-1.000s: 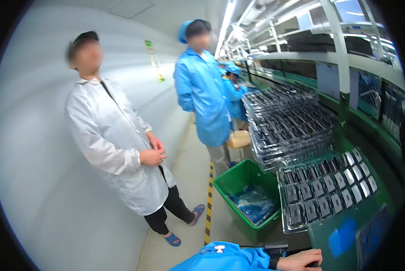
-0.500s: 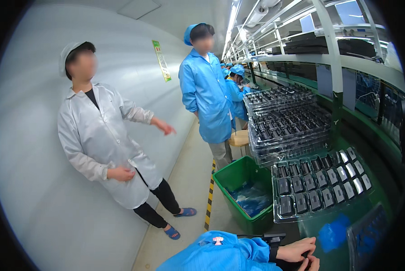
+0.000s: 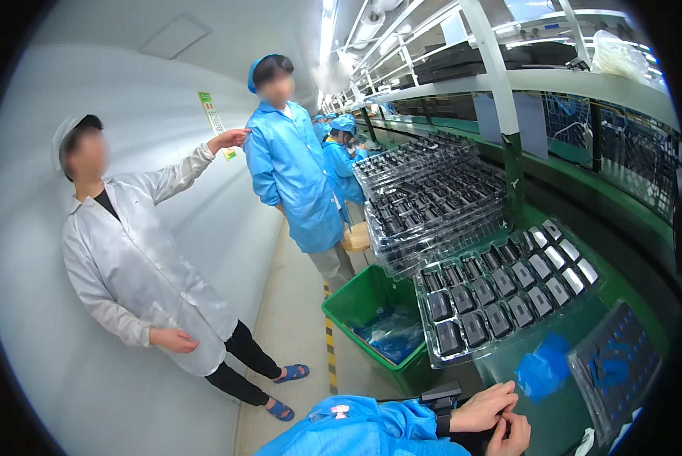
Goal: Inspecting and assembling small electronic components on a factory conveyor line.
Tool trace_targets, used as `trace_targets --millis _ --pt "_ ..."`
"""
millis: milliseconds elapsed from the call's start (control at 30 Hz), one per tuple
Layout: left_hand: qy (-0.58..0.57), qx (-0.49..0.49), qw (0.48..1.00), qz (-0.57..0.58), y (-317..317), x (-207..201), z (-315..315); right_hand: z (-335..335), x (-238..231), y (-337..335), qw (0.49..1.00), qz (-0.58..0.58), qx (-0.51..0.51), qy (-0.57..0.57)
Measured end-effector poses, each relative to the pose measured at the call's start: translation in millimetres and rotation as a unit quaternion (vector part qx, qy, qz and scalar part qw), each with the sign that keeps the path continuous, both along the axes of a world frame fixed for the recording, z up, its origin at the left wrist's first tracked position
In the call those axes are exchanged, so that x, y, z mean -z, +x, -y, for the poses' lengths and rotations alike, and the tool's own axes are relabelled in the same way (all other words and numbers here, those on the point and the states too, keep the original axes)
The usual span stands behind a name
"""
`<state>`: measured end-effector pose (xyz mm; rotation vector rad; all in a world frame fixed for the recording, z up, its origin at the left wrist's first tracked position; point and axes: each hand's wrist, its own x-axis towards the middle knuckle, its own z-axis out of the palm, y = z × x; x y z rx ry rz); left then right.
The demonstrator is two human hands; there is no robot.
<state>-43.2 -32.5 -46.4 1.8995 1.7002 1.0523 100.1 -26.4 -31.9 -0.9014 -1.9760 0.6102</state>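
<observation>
At the lower right edge, my left hand comes out of a blue sleeve with a black strap and a black boxy device on the wrist. Its fingers are bent and closed. Just below, my right hand is curled in against it, fingertips meeting. A bit of something dark shows between the fingers, too small and covered to name. Beside the hands on the green bench lie a crumpled blue plastic film and a dark flat panel with blue marks. A clear tray of black and grey block-shaped parts sits beyond.
Stacked clear trays of black parts stand farther along the bench. A green bin with plastic film inside is beside it. A person in a white coat and one in a blue coat stand left. A white shelf post rises behind.
My view has swung right, shifting the scene leftward. The white-coated person has raised an arm toward the blue-coated person. My hands stay together, fingers slightly shifted.
</observation>
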Motion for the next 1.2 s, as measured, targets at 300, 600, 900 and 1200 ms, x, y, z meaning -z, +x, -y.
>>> trace_targets --millis 300,600,900,1200 --pt "0.015 -0.008 0.999 -0.041 -3.3 -1.7 -3.2 -1.3 1.5 -4.1 1.0 0.004 0.002 0.013" --pt "0.016 -0.011 0.998 -0.054 -4.9 -4.3 -7.3 -5.5 5.1 -4.8 0.999 0.006 -0.003 0.038" --pt "0.007 0.045 0.992 -0.12 -7.0 2.9 -23.3 -15.4 5.7 -2.0 1.0 -0.011 -0.028 0.0" --pt "0.057 0.013 0.993 -0.102 -7.2 -6.3 -18.1 -15.9 -2.1 -9.2 0.997 0.0 -0.012 -0.076"
